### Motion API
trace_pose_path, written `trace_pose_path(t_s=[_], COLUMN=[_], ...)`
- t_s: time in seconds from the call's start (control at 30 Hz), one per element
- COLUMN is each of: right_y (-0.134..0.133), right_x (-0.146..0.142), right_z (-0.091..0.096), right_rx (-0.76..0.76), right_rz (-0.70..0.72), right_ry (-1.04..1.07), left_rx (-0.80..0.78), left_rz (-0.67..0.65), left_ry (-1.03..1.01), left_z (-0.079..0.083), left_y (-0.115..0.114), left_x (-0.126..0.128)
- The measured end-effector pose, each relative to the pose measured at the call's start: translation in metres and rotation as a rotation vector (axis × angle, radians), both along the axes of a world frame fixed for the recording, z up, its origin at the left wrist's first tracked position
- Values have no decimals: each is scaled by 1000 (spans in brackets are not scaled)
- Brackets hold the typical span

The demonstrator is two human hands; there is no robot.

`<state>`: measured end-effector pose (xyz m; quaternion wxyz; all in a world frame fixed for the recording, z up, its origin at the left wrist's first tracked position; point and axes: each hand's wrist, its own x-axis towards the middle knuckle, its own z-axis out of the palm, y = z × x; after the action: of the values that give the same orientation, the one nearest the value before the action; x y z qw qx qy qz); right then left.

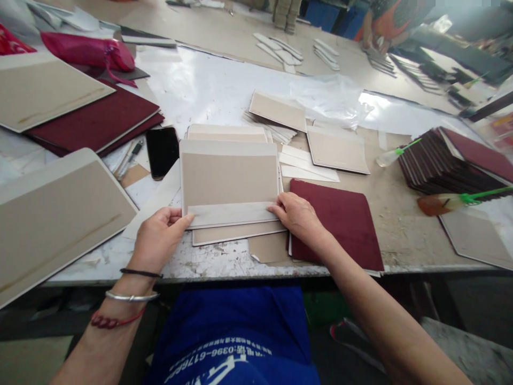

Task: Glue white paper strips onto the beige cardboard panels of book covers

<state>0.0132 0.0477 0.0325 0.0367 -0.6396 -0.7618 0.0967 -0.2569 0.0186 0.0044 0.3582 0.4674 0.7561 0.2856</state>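
A tan cardboard panel [229, 176] with a white paper border lies in front of me on the worktable [401, 224]. A white paper strip [232, 214] runs along its near edge. My left hand [158, 238] pinches the strip's left end with fingers curled. My right hand [298, 216] presses fingers down on the strip's right end. A second tan panel [236, 234] pokes out beneath. A maroon cover [340, 224] lies just right of my right hand.
A black phone [162, 151] and pens lie left of the panel. Large tan boards [52, 219] and maroon covers [94, 122] fill the left. A stack of maroon covers [444, 163], glue bottles [395, 155] and more panels [336, 149] sit right. Another person [385, 27] works far right.
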Motion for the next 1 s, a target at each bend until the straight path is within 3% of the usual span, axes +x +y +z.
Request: trace_pose_path(t_s=[0.4, 0.83, 1.0], right_y=[5, 2, 3], right_x=[1, -3, -4], right_z=[1, 0, -1], right_rx=[-39, -1, 20], right_rz=[7, 21, -68], right_ry=[22, -21, 2], left_rx=[32, 31, 28], left_rz=[15, -2, -18], left_ry=[0, 8, 17], left_z=[-10, -2, 1], left_y=[0, 0, 2], left_x=[-3, 1, 3])
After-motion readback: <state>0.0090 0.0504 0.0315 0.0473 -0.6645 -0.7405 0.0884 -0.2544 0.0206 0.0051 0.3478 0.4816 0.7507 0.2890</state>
